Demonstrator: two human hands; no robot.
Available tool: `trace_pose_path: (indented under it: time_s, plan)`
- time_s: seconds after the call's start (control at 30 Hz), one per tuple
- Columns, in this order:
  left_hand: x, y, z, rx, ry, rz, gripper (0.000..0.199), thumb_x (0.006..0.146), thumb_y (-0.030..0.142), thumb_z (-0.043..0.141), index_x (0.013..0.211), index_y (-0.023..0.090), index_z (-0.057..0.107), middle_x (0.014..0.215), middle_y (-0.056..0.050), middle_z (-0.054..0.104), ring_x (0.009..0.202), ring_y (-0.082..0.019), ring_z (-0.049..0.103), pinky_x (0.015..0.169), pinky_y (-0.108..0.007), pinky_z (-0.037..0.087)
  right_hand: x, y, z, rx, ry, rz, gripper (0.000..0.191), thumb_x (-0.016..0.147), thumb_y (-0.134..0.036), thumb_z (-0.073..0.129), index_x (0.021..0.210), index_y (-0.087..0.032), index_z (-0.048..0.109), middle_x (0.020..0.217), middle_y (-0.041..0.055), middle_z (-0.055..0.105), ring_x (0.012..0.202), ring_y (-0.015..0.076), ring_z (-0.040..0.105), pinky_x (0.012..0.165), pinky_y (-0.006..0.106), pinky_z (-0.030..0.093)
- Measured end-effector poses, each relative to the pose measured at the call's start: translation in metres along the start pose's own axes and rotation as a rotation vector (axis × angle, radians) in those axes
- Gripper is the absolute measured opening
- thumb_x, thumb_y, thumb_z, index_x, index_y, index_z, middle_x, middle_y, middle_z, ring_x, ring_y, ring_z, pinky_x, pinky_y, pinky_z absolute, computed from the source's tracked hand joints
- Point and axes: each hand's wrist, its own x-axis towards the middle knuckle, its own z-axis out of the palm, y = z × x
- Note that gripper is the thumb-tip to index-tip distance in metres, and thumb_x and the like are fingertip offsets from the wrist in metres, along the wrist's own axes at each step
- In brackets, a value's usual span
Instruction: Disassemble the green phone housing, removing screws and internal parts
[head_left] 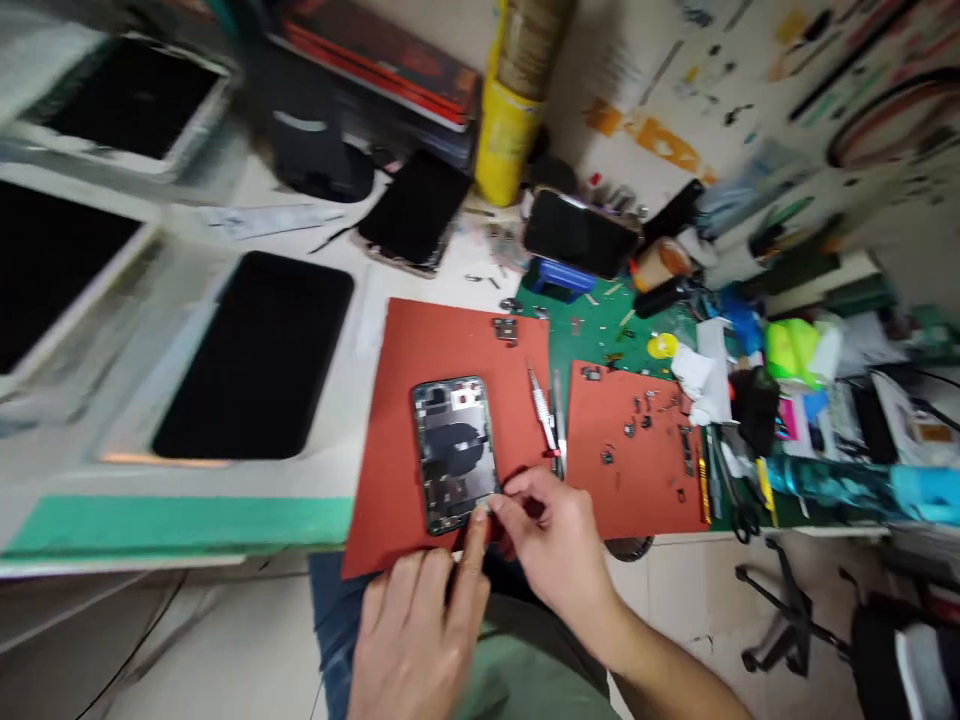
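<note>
An opened smartphone housing (454,455), with its inner parts exposed, lies on a red mat (390,400). My left hand (420,625) is below the phone; its index finger stretches out and touches the bottom edge near the right corner, while the other fingers are loosely bent. At that same corner, my right hand (555,535) has thumb and index finger drawn together. Whatever may be between those fingertips is too small to make out. A screwdriver (541,405) and tweezers (559,410) lie right of the phone. A small dark component (505,330) sits near the mat's top edge.
Tiny parts and screws are spread over a second red mat (645,500) at right. Scissors (742,515) lie beyond it. A dark tablet (255,355) rests at left. Behind stand a yellow can (510,130) and a phone (581,235) on a blue stand (559,280).
</note>
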Motion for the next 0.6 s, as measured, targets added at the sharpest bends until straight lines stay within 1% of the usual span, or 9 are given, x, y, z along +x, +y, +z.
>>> trace_pose_path:
  time_s: [0.1,0.17,0.27,0.37,0.43,0.5,0.6]
  plan:
    - [0.005,-0.007,0.004,0.014,0.023,0.058,0.068,0.101,0.013,0.064,0.165,0.008,0.043,0.079,-0.002,0.056,0.081,-0.025,0.055,0.077,-0.039,0.041,0.003,-0.003,0.000,-0.003,0.044,-0.012,0.016,0.095,-0.030,0.069,0.080,-0.025,0.067,0.062,-0.0053,0.066,0.052,0.0131,0.065,0.051,0.022,0.047]
    - [0.008,-0.009,0.004,0.024,0.062,0.086,0.068,0.102,0.012,0.062,0.167,0.007,0.041,0.075,-0.001,0.054,0.077,-0.026,0.053,0.075,-0.039,0.041,0.003,-0.004,0.000,-0.007,0.059,-0.025,0.016,0.095,-0.026,0.070,0.079,-0.025,0.067,0.062,-0.0058,0.066,0.053,0.0124,0.064,0.052,0.021,0.046]
    - [0.012,-0.008,0.001,0.031,0.105,0.122,0.063,0.103,0.010,0.058,0.165,0.006,0.043,0.071,-0.001,0.051,0.072,-0.027,0.050,0.071,-0.040,0.039,0.001,-0.002,0.001,-0.015,0.063,-0.057,0.013,0.095,-0.023,0.070,0.083,-0.024,0.070,0.069,-0.0048,0.071,0.056,0.0119,0.065,0.054,0.021,0.047]
    - [0.014,-0.008,-0.002,0.022,0.106,0.144,0.060,0.104,0.011,0.057,0.163,0.004,0.045,0.073,-0.003,0.055,0.074,-0.028,0.052,0.070,-0.040,0.038,-0.001,0.000,0.001,-0.025,0.056,-0.095,0.007,0.096,-0.021,0.069,0.094,-0.024,0.074,0.075,-0.0036,0.076,0.060,0.0124,0.067,0.057,0.021,0.050]
    - [0.016,-0.009,-0.002,0.017,0.103,0.146,0.061,0.104,0.011,0.058,0.163,0.005,0.045,0.077,-0.004,0.059,0.076,-0.028,0.054,0.072,-0.040,0.039,-0.002,0.002,0.001,-0.043,0.054,-0.129,0.010,0.098,-0.020,0.067,0.102,-0.023,0.076,0.077,-0.0025,0.076,0.062,0.0134,0.068,0.059,0.022,0.051]
    - [0.017,-0.009,-0.002,0.016,0.099,0.145,0.061,0.104,0.012,0.058,0.164,0.007,0.044,0.078,-0.004,0.061,0.076,-0.026,0.056,0.073,-0.039,0.040,-0.003,0.002,-0.001,-0.067,0.054,-0.170,0.015,0.099,-0.020,0.065,0.106,-0.023,0.077,0.084,0.0005,0.077,0.068,0.0151,0.070,0.063,0.024,0.053]
    - [0.017,-0.007,-0.001,0.015,0.106,0.118,0.061,0.104,0.011,0.058,0.164,0.008,0.044,0.076,-0.002,0.060,0.075,-0.024,0.056,0.076,-0.038,0.042,-0.005,0.003,-0.007,-0.100,0.041,-0.242,0.020,0.102,-0.021,0.061,0.110,-0.022,0.079,0.099,0.0060,0.078,0.082,0.0185,0.074,0.075,0.028,0.057]
